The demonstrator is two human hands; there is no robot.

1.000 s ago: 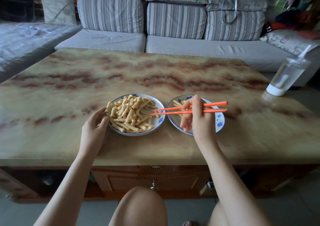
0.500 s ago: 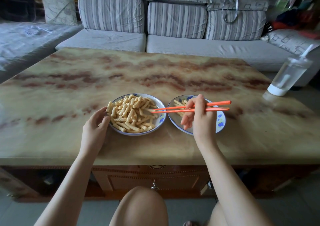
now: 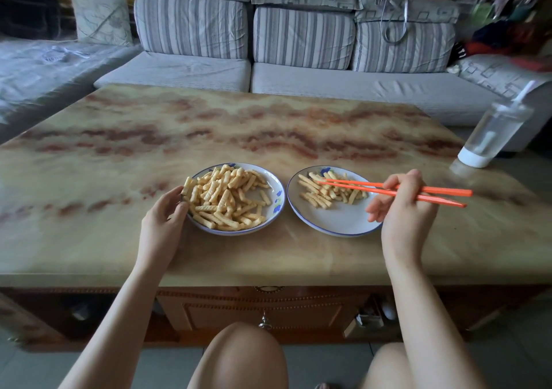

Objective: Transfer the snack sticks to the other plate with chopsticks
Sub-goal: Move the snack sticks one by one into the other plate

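Left hand: our left hand [image 3: 162, 226] curled loosely, fingertips touching the near-left rim of the full plate [image 3: 276, 206], gripping nothing; we judged it was there to keep the plate from sliding.
Full plate: a shallow white dish with a blue rim and blue floral marks, glossy; it carried the larger heap of snack sticks [image 3: 225, 197].
Snack sticks: pale yellow, short, ridged and crinkled, dry-looking and light, lying crisscross.
Receiving plate: the matching plate [image 3: 337, 224] sat just beside the first, close enough, we judged, to shorten each carry; a smaller pile [image 3: 327, 193] lay toward its far side.
Chopsticks: the orange chopsticks [image 3: 388, 188], smooth and square at the butt, pointed left with tips over the smaller pile, slightly parted; we could not tell whether they held a stick.
Right hand: our right hand [image 3: 401, 209] was closed around the chopsticks mid-length.
Table: polished marble-patterned top [image 3: 209, 126], slick.
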